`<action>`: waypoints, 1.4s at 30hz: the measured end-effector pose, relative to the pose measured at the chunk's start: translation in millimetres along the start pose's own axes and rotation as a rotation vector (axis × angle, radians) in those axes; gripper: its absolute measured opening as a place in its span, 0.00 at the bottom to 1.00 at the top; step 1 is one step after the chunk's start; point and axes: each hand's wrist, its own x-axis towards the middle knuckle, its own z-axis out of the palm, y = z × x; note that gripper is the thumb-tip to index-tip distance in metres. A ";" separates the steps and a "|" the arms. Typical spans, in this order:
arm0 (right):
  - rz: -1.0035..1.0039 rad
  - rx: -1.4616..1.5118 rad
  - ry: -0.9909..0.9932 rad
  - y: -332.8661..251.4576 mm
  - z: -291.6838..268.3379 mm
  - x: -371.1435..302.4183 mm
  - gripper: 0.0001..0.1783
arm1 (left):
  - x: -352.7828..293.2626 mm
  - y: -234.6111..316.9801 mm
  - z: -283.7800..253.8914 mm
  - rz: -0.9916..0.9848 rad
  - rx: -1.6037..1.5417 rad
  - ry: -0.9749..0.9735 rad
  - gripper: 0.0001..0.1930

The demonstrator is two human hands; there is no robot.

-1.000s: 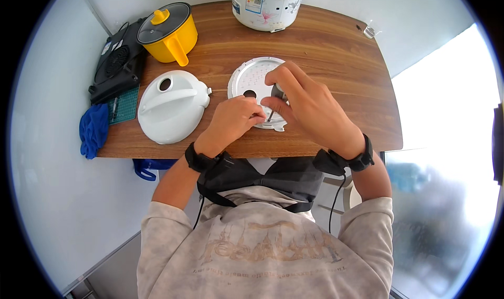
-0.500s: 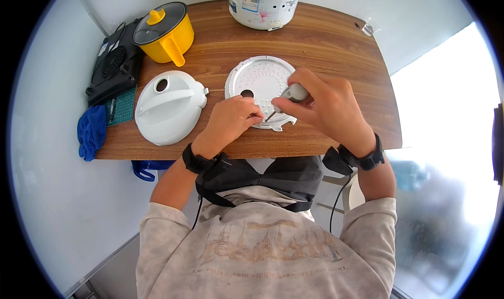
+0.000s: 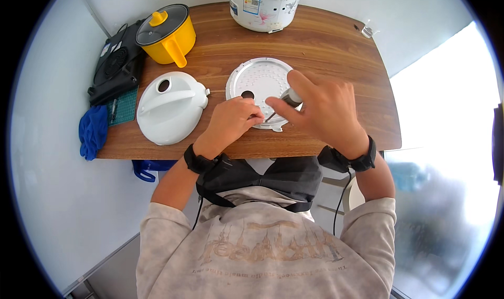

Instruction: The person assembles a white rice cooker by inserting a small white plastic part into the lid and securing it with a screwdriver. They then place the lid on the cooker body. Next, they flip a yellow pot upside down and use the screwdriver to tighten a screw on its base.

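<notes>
I see the pale round plate [image 3: 266,82] lying flat near the middle of the desk's [image 3: 336,52] near edge, its dark hole toward the left. The right hand [image 3: 332,112] curls thumb and fingers around the handle of a screwdriver [image 3: 290,97]; I see its shaft slanting down and left to the plate's near rim. The left hand [image 3: 233,120] has its fingers bunched at that same rim, just beside the tip; I cannot tell whether they pinch something or only press. To the left, near the desk's near-left corner, I have a white lid [image 3: 170,112]. A yellow pot [image 3: 169,42] stands toward the far-left corner, beside a black appliance [image 3: 116,63] along the left edge. A white cooker body [image 3: 263,10] stands at the far edge.
</notes>
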 end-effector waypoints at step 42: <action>0.430 0.492 0.170 4.0 -18.2 -14.2 0.11 | -4.3 -9.6 -0.5 0.212 0.113 -0.064 0.16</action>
